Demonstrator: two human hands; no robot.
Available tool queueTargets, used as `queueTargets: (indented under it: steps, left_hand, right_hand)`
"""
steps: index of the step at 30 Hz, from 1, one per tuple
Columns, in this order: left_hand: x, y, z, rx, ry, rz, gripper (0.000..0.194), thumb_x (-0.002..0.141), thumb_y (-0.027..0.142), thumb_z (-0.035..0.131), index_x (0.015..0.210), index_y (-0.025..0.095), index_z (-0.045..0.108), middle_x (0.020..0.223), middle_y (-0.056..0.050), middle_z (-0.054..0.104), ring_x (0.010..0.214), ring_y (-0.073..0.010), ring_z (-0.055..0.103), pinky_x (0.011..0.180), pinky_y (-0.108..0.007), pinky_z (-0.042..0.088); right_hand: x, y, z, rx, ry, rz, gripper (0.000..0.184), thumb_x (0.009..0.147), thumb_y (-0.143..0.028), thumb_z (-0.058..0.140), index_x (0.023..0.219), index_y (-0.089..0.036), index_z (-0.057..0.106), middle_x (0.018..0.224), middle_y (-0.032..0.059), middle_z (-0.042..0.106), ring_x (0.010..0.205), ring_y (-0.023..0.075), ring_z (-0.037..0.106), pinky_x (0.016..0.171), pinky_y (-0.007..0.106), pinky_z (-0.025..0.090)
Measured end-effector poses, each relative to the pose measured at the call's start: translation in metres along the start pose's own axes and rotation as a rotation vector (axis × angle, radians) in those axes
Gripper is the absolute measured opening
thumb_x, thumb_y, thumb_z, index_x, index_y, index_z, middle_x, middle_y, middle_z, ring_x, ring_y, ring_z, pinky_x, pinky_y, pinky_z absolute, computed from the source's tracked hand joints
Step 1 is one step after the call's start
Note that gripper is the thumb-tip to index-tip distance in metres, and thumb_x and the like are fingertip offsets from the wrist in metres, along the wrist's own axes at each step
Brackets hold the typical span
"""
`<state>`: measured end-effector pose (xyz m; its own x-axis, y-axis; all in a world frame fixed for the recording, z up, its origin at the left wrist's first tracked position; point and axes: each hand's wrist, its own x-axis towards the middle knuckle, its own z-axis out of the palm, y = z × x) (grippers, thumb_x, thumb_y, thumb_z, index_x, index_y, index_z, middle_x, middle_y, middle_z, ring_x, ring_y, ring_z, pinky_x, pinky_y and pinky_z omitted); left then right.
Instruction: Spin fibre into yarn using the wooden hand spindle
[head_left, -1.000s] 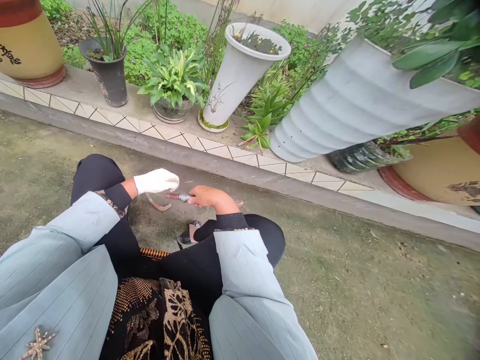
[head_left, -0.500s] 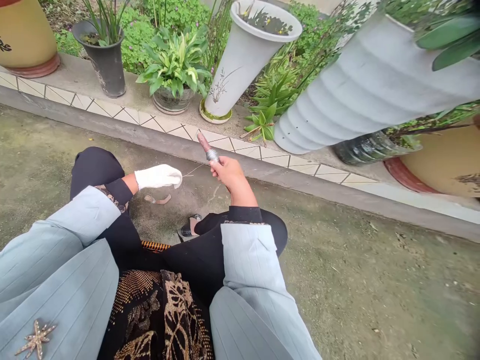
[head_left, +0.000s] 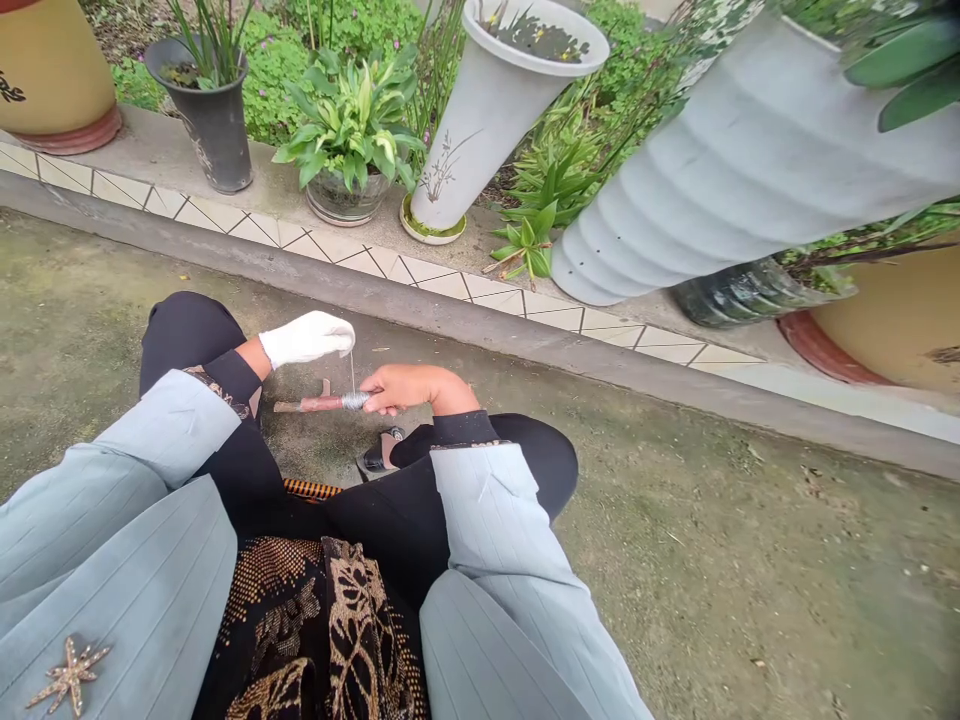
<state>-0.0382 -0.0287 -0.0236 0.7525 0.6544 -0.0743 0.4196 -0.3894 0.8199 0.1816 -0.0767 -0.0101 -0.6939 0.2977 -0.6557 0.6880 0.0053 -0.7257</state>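
My right hand [head_left: 409,387] is closed round one end of a thin reddish rod [head_left: 311,404], which lies level and points left. A band of silvery wire [head_left: 355,400] is wound on the rod just beside my fingers. My left hand [head_left: 307,337], in a white glove, is pinched shut above the rod on a fine wire strand [head_left: 352,368] that runs straight down to the winding. Both hands hover over the concrete ground between my black-clad knees.
A tiled ledge [head_left: 390,270] crosses ahead, carrying a dark pot [head_left: 210,130], a leafy plant in a glass bowl [head_left: 349,150], a tall white vase [head_left: 487,110] and a large ribbed white pot [head_left: 750,170]. A sandalled foot [head_left: 379,452] shows below my right hand.
My right hand has swung the rod down from pointing up and away to lying level and pointing left. The strand from my gloved left hand now hangs vertical.
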Motion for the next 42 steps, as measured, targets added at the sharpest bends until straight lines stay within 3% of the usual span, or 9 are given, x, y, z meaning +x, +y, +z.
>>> queueTargets:
  steps: [4, 8, 10, 12, 17, 21, 29, 37, 42]
  left_hand:
    - [0.003, 0.000, 0.006, -0.075, 0.072, -0.070, 0.026, 0.083, 0.034, 0.049, 0.077, 0.013, 0.063, 0.072, -0.002, 0.062, 0.061, -0.0102, 0.049, 0.060, -0.021, 0.040]
    - [0.002, 0.003, 0.017, -0.291, -0.104, -0.133, 0.032, 0.086, 0.042, 0.050, 0.079, 0.014, 0.062, 0.064, 0.000, 0.054, 0.052, -0.0080, 0.042, 0.049, -0.020, 0.035]
    - [0.002, 0.006, 0.022, -0.350, -0.209, -0.100, 0.033, 0.087, 0.044, 0.051, 0.077, 0.014, 0.062, 0.065, 0.000, 0.054, 0.052, -0.0076, 0.041, 0.048, -0.020, 0.033]
    - [0.001, 0.010, 0.023, -0.361, -0.249, -0.058, 0.034, 0.087, 0.044, 0.052, 0.076, 0.014, 0.062, 0.068, -0.001, 0.056, 0.053, -0.0073, 0.041, 0.050, -0.020, 0.033]
    - [0.000, 0.015, 0.021, -0.164, -0.246, 0.019, 0.024, 0.083, 0.031, 0.051, 0.071, 0.013, 0.061, 0.069, 0.000, 0.058, 0.062, -0.0087, 0.046, 0.061, -0.021, 0.036]
    - [-0.001, 0.011, 0.017, -0.086, -0.178, -0.005, 0.023, 0.082, 0.032, 0.049, 0.071, 0.014, 0.059, 0.069, 0.000, 0.059, 0.063, -0.0100, 0.047, 0.062, -0.021, 0.037]
    - [0.005, -0.003, 0.016, -0.025, -0.032, -0.025, 0.024, 0.081, 0.033, 0.050, 0.071, 0.014, 0.062, 0.069, -0.001, 0.062, 0.065, -0.0114, 0.050, 0.065, -0.022, 0.038]
    - [0.003, -0.001, 0.031, -0.254, -0.097, -0.083, 0.030, 0.087, 0.039, 0.051, 0.080, 0.014, 0.064, 0.058, 0.002, 0.051, 0.049, -0.0080, 0.041, 0.050, -0.021, 0.035]
    - [-0.001, 0.013, 0.026, -0.171, -0.160, -0.062, 0.027, 0.085, 0.037, 0.053, 0.076, 0.014, 0.064, 0.061, 0.000, 0.056, 0.051, -0.0080, 0.042, 0.052, -0.022, 0.034]
  right_hand:
    - [-0.027, -0.002, -0.004, 0.222, 0.138, -0.236, 0.031, 0.078, -0.043, 0.069, 0.082, -0.015, 0.058, 0.066, -0.0024, 0.054, 0.056, 0.0089, 0.050, 0.052, 0.022, 0.037]
    - [-0.047, 0.012, -0.013, 0.524, 0.786, -0.366, 0.037, 0.080, -0.051, 0.066, 0.081, -0.017, 0.054, 0.065, -0.0019, 0.051, 0.053, 0.0077, 0.043, 0.049, 0.021, 0.033]
    - [-0.046, 0.020, -0.019, 0.526, 1.041, -0.240, 0.030, 0.085, -0.047, 0.060, 0.082, -0.017, 0.054, 0.066, -0.0008, 0.052, 0.053, 0.0085, 0.044, 0.048, 0.021, 0.034]
    - [-0.038, 0.025, -0.023, 0.343, 1.107, 0.034, 0.022, 0.088, -0.037, 0.055, 0.081, -0.017, 0.056, 0.065, 0.0010, 0.055, 0.054, 0.0101, 0.048, 0.052, 0.023, 0.035]
    - [-0.004, 0.019, -0.017, -0.235, 0.613, 0.446, 0.016, 0.089, -0.028, 0.056, 0.086, -0.014, 0.064, 0.073, 0.0083, 0.066, 0.061, 0.0156, 0.057, 0.061, 0.028, 0.038]
    - [0.010, 0.007, -0.004, -0.234, 0.197, 0.347, 0.012, 0.087, -0.024, 0.058, 0.079, -0.016, 0.062, 0.069, 0.0032, 0.063, 0.058, 0.0129, 0.055, 0.057, 0.025, 0.037]
    - [-0.014, 0.006, -0.006, 0.082, 0.079, -0.098, 0.018, 0.081, -0.034, 0.062, 0.081, -0.016, 0.058, 0.065, -0.0031, 0.053, 0.057, 0.0092, 0.049, 0.055, 0.022, 0.037]
    - [-0.041, 0.018, -0.014, 0.624, 0.890, -0.383, 0.040, 0.076, -0.054, 0.069, 0.082, -0.017, 0.054, 0.067, -0.0017, 0.051, 0.055, 0.0081, 0.044, 0.048, 0.020, 0.034]
    - [-0.037, 0.040, -0.031, 0.483, 1.254, 0.058, 0.023, 0.087, -0.038, 0.059, 0.078, -0.017, 0.054, 0.066, -0.0004, 0.054, 0.053, 0.0093, 0.047, 0.050, 0.022, 0.038]
